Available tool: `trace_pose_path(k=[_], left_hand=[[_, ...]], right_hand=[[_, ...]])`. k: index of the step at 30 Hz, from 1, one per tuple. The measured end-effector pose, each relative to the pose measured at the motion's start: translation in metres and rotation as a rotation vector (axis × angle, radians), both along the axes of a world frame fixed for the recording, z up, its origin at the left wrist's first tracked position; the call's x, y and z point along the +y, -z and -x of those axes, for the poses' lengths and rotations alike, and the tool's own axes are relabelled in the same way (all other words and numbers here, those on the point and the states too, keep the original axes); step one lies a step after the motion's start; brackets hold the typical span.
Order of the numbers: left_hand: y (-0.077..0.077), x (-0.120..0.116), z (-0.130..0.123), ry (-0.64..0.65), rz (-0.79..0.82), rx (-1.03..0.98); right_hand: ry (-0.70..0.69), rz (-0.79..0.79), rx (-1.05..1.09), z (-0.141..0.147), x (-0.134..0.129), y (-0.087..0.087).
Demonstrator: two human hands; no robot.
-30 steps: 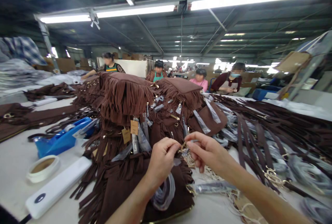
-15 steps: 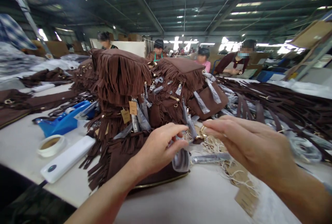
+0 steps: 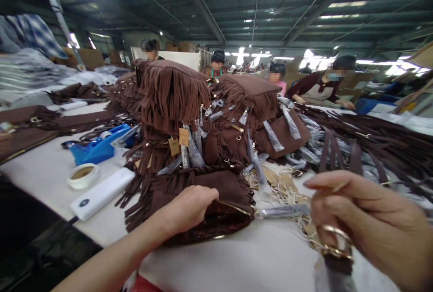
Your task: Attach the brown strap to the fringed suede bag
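Note:
A dark brown fringed bag (image 3: 219, 184) lies at the table's front, its zipped mouth gaping towards me. My left hand (image 3: 194, 206) is closed on the upper edge of that mouth. Off to the right, my right hand (image 3: 361, 220) holds a strap (image 3: 338, 266) by its gold-coloured metal end. The strap is dark brown, partly wrapped in clear plastic, and hangs below the fingers; its lower part runs out of view. Another plastic-wrapped strap piece (image 3: 284, 211) lies beside the bag. Brown paper tags with white strings (image 3: 287, 191) are heaped behind it.
Stacked fringed bags (image 3: 172, 89) rise behind the bag. On the left are a blue tape dispenser (image 3: 98, 148), a tape roll (image 3: 83, 176) and a white device (image 3: 103, 193). Brown straps (image 3: 375, 134) cover the right side. Several people work across the table, one a masked person (image 3: 324, 84).
My hands have moved apart. The left has come down onto the bag and its mouth now gapes; the right has moved right and lower with the strap. The view has shifted.

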State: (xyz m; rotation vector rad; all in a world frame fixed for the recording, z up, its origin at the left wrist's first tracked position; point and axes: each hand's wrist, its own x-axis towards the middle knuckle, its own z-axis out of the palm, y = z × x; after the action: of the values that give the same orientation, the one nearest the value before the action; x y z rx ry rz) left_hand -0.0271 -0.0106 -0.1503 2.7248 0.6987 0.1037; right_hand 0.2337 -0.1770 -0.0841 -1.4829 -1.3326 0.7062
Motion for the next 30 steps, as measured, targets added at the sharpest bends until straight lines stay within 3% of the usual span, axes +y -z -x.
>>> trace_pose_path(k=[3,5,9,12,15,18,20,22,26,30], left_hand=[[-0.002,0.008,-0.001,-0.017,0.005,-0.072],[0.000,0.012,-0.002,-0.019,0.020,-0.102],[0.003,0.025,-0.003,-0.036,0.026,-0.125],[-0.001,0.030,-0.004,-0.035,-0.003,-0.078],[-0.010,0.012,-0.005,0.016,-0.105,-0.023],[-0.011,-0.026,-0.006,0.195,-0.165,0.020],[-0.002,-0.048,-0.008,0.305,-0.102,0.086],[0.013,-0.055,-0.011,0.250,-0.088,0.148],[0.033,-0.032,-0.018,-0.081,0.023,0.070],[0.034,-0.006,-0.022,-0.066,0.133,-0.038]], right_hand=[[-0.268,0.281,0.046,0.038,0.015,0.025],[-0.359,0.357,-0.122,0.052,0.026,0.040],[-0.366,0.299,-0.589,0.062,0.052,0.068],[-0.336,0.355,-0.781,0.060,0.069,0.090],[-0.330,0.412,-0.901,0.058,0.080,0.108],[-0.320,0.427,-0.928,0.056,0.083,0.121],[-0.311,0.431,-0.928,0.054,0.082,0.126],[-0.297,0.437,-0.926,0.054,0.079,0.128],[-0.235,0.437,-0.904,0.058,0.077,0.121],[-0.238,0.513,-0.961,0.069,0.078,0.107]])
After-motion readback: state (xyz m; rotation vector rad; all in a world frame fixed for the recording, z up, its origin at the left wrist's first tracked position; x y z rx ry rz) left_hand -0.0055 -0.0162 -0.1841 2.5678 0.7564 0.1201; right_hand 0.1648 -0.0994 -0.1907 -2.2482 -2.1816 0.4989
